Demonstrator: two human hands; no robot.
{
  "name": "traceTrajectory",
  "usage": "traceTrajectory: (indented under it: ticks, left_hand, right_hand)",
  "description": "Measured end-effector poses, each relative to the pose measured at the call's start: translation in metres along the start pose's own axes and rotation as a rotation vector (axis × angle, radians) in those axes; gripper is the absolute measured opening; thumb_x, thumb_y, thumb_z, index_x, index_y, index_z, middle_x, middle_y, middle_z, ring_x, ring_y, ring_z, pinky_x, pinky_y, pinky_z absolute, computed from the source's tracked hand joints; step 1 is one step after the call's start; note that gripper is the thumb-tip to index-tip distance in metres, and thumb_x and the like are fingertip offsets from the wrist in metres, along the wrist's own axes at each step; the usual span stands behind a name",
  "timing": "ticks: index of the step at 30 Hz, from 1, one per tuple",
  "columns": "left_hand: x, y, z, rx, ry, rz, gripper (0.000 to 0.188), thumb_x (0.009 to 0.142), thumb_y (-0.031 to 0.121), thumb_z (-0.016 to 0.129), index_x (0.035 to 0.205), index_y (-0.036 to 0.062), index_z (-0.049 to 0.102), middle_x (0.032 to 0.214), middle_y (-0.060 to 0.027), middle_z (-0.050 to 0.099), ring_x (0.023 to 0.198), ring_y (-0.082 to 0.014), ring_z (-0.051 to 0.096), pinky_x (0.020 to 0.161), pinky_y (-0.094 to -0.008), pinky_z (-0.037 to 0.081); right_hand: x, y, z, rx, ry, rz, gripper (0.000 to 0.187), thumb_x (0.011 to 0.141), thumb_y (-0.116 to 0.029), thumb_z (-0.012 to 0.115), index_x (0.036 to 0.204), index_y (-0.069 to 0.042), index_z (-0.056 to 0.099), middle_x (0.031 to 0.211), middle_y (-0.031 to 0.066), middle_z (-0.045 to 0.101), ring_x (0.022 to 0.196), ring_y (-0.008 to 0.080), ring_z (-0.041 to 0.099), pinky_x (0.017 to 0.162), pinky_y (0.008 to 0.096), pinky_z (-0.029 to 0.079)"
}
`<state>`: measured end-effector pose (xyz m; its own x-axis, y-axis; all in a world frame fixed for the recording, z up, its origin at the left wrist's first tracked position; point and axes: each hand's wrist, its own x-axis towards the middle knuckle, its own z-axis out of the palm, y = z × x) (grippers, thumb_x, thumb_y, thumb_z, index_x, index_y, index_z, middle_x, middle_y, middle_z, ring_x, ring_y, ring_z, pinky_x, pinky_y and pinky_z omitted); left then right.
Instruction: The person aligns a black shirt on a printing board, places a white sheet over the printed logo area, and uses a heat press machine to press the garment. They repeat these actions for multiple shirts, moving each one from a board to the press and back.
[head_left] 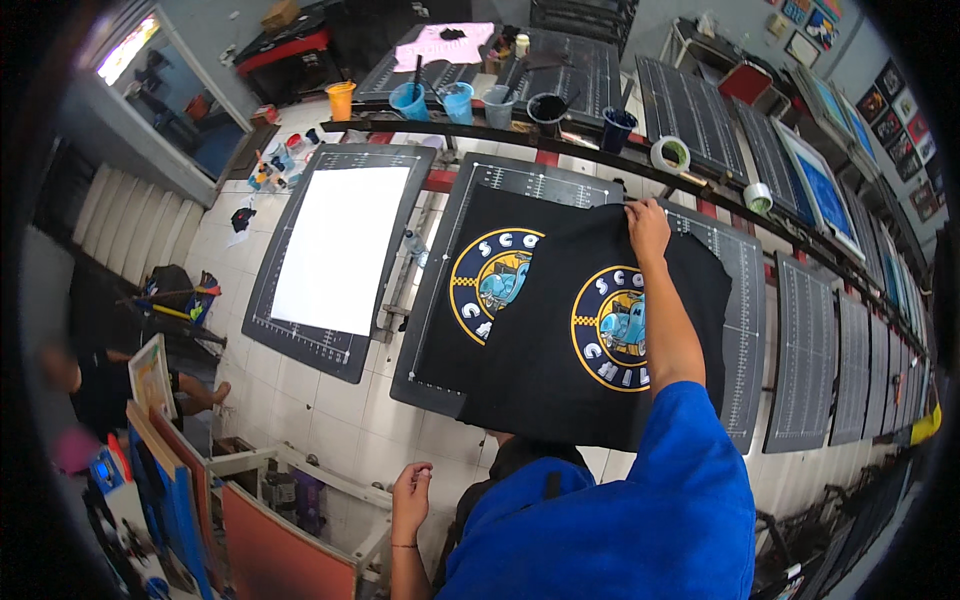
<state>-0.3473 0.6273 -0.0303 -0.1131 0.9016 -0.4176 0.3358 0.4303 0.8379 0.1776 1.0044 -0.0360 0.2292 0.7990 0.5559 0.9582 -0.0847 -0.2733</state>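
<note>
My right hand [648,228] reaches forward and pinches the far edge of a black fabric panel [545,345] with a round emblem in navy, yellow and light blue. My forearm covers part of that emblem. This panel overlaps a second black fabric panel [440,350] bearing a like emblem, partly hidden beneath it. Both lie over dark printing boards [600,190] with white ruled markings, and the near edge hangs toward my body. Down by my left side, away from the fabric, my left hand [411,495] has its fingers curled in, with nothing visible in them.
To the left, a white sheet [345,245] covers another board. Cups of ink [408,100] and rolls of tape [670,154] sit along the rail beyond. A pink garment [440,48] lies farther back. Framed screens [285,545] stand at lower left, near another person [100,385].
</note>
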Motion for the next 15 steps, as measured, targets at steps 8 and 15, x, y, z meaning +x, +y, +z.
traceTrajectory:
  ticks: [8, 15]
  left_hand:
    - [-0.093, -0.024, 0.065, -0.099, 0.155, -0.034, 0.024, 0.098, 0.018, 0.054, 0.107, -0.0019, 0.063, 0.094, -0.0089, 0.067, 0.088, -0.0148, 0.062, 0.078, -0.0276, 0.049]
    - [-0.197, -0.080, 0.102, -0.199, 0.321, -0.299, 0.027, 0.100, 0.021, 0.053, 0.108, -0.0033, 0.061, 0.096, -0.0080, 0.066, 0.086, -0.0174, 0.063, 0.077, -0.0277, 0.050]
  right_hand:
    - [0.010, -0.007, 0.000, 0.580, -0.240, 0.502, 0.020, 0.087, -0.019, 0.061, 0.093, -0.002, 0.072, 0.085, 0.0150, 0.072, 0.075, 0.0238, 0.072, 0.067, 0.0348, 0.056]
    - [-0.003, 0.027, 0.003, 0.455, -0.373, 0.106, 0.059, 0.082, -0.015, 0.057, 0.140, -0.014, 0.049, 0.123, 0.0277, 0.059, 0.113, 0.0377, 0.059, 0.099, 0.0376, 0.046]
